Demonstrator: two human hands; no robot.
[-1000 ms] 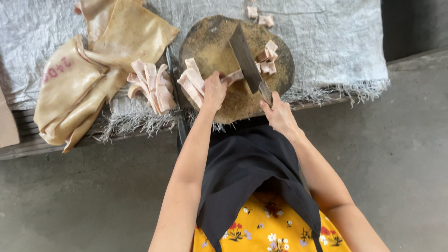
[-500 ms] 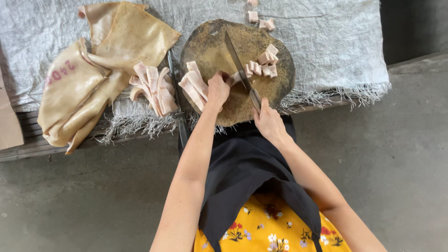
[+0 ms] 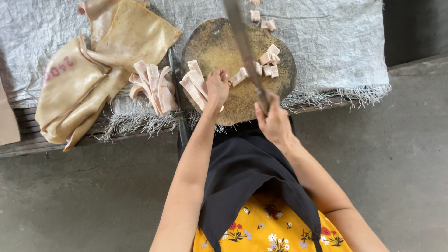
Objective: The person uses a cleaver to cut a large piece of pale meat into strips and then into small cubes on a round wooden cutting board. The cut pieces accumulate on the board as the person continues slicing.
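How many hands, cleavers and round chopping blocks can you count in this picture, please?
Hands: 2, the left hand pressing a pale strip, the right hand gripping the cleaver
Cleavers: 1
Round chopping blocks: 1, the chopping block
Total: 4

The person wears a black apron [image 3: 252,172] over a yellow garment [image 3: 270,231] printed with small red and white flowers, both arms bare, without sleeves.

Grey concrete floor [image 3: 396,154]; low slatted bench [image 3: 28,140]

Round chopping block [image 3: 219,46]: rough worn wood. Knife blade [image 3: 242,42]: dull metal. Table cover [image 3: 336,37]: woven plastic cloth, frayed.
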